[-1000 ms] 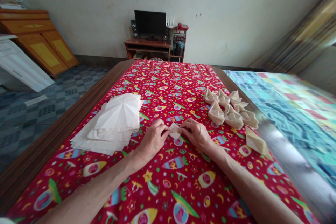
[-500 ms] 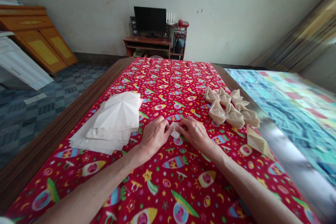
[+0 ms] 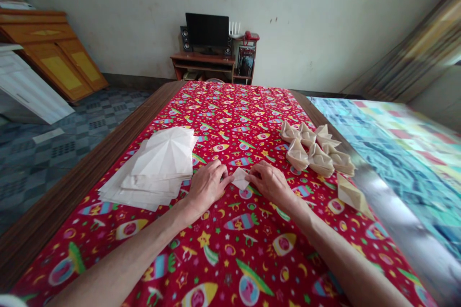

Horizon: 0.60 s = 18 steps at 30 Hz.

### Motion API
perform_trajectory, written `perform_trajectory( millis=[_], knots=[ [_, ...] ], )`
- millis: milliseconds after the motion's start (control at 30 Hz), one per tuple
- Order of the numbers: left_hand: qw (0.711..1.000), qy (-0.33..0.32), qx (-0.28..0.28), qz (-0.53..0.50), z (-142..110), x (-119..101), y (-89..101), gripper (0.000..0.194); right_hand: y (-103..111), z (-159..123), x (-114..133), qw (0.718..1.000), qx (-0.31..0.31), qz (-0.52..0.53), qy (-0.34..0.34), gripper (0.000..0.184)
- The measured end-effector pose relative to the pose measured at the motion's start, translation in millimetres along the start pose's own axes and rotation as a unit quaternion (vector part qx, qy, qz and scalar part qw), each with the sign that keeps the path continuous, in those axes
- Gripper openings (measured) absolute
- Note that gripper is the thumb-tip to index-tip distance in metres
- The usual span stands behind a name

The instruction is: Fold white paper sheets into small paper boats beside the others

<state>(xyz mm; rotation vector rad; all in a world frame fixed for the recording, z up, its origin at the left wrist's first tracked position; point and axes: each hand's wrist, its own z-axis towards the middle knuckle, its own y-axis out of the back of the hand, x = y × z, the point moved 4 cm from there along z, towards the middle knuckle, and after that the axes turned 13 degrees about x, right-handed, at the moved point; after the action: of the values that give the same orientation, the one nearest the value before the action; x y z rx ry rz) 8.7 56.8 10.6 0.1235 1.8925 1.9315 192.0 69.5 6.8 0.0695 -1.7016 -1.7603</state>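
Observation:
A small folded piece of white paper (image 3: 240,179) lies on the red patterned cloth (image 3: 237,254) between my hands. My left hand (image 3: 211,181) pinches its left corner with thumb and fingertips. On the opposite corner, my right hand (image 3: 269,180) has closed its thumb and fingers. A stack of creased white paper sheets (image 3: 163,158) rests to the left of my left hand. Beyond my right hand stand several folded paper shapes (image 3: 320,160), grouped in stacks. One separate folded paper piece (image 3: 353,195) lies nearer, by the cloth's right edge.
The cloth covers a brown wooden table (image 3: 144,110). To the right is a bed-like surface with a blue patterned cover (image 3: 382,148). At the far wall a small desk (image 3: 201,60) bears a monitor (image 3: 207,30). A wooden cabinet (image 3: 68,60) stands at left.
My left hand has shifted slightly left, and more of the small folded paper shows between my hands. The paper stacks have stayed in place. The view has tilted a little.

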Motion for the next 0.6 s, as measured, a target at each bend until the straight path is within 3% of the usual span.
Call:
perform_trajectory(
  millis=[300, 467, 600],
  knots=[
    [0.993, -0.061, -0.052, -0.088, -14, -10, 1.5, 0.024, -6, -8, 14, 0.987, -0.046, 0.143, -0.06, 0.023],
    [0.987, -0.043, -0.08, -0.132, -6, -12, 4.7, 0.012, -13, -10, 34, 0.985, 0.018, 0.165, -0.055, 0.024],
    [0.985, -0.049, -0.103, -0.126, -1, -4, 22.4, 0.009, -11, -12, 37, 0.983, 0.047, 0.178, -0.021, 0.028]
  ],
)
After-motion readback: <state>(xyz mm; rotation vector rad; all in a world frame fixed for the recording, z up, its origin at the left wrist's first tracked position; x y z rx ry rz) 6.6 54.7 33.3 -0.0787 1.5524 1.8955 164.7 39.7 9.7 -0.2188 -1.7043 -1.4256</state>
